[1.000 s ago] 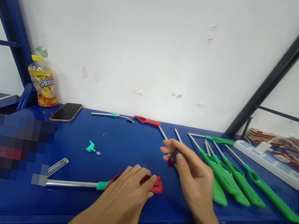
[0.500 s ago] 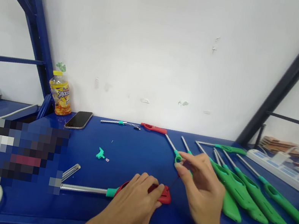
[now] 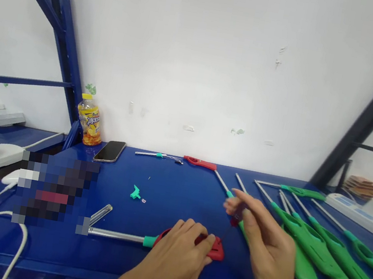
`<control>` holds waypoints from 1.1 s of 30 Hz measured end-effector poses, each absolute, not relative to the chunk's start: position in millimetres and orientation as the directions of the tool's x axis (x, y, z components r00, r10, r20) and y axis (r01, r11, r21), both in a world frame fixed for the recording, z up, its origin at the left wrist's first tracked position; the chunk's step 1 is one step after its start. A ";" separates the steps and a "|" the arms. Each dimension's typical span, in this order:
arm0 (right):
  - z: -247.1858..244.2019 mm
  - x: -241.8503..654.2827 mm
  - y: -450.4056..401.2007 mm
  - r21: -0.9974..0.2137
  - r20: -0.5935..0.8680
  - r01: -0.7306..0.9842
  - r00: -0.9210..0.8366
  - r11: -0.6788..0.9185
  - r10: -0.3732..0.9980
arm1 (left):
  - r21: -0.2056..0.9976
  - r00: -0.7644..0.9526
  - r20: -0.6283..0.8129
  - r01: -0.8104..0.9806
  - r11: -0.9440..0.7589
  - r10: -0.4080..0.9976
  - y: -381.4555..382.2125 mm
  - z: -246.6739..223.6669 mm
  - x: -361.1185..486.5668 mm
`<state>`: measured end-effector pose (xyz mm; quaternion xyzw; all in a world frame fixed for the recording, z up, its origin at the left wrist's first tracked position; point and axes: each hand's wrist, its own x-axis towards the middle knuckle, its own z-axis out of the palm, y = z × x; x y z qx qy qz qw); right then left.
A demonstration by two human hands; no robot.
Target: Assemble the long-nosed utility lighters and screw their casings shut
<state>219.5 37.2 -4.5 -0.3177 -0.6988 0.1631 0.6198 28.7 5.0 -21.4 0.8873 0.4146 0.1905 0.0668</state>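
A red long-necked lighter [image 3: 218, 251] with a teal collar and metal tube lies across the front of the table. My left hand [image 3: 178, 253] is closed over its handle and presses it to the tabletop. Just above the handle's right end, my right hand [image 3: 268, 240] pinches a small screwdriver [image 3: 236, 218] with a dark red, see-through handle. Its thin shaft slants down to the lighter's end; motion blur hides whether the tip sits in a screw. A small teal plastic piece [image 3: 135, 192] rests behind the lighter.
Several green lighters [image 3: 332, 254] are spread on the right, near a white power strip [image 3: 361, 213]. At the back are another red lighter [image 3: 200, 162], a loose metal tube [image 3: 148, 154], a phone [image 3: 109, 151] and a drink bottle [image 3: 90, 122]. White cables [image 3: 21, 245] run along the left.
My view has shifted a little to the left. The fingers of my right hand have moved and spread around the screwdriver, whose handle now shows. My left hand stays on the red lighter.
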 end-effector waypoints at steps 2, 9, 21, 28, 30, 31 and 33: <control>-4.6 219.1 37.8 -0.624 0.769 0.221 0.002 0.749 0.640 | 0.269 0.585 0.294 0.708 -0.653 0.756 4.8 -21.7 28.2; -5.5 217.0 37.7 -0.613 0.772 0.267 0.000 0.744 0.636 | 0.268 0.584 0.307 0.705 -0.657 0.752 8.5 -25.1 28.4; -5.6 217.8 36.7 -0.649 0.748 0.195 -0.016 0.736 0.664 | 0.266 0.591 0.281 0.709 -0.653 0.756 8.7 -25.7 28.0; -3.7 217.3 37.5 -0.617 0.773 0.231 -0.001 0.752 0.634 | 0.266 0.592 0.252 0.718 -0.643 0.765 11.4 -23.8 29.4; -2.7 217.5 36.7 -0.657 0.734 0.186 -0.062 0.730 0.677 | 0.261 0.593 0.254 0.719 -0.644 0.764 12.0 -24.7 29.1; -2.7 217.5 36.6 -0.672 0.723 0.165 -0.067 0.722 0.688 | 0.258 0.593 0.256 0.719 -0.645 0.763 12.0 -25.2 28.9; -3.5 217.4 37.3 -0.670 0.732 0.151 -0.027 0.726 0.681 | 0.257 0.591 0.259 0.721 -0.644 0.764 11.5 -25.8 28.7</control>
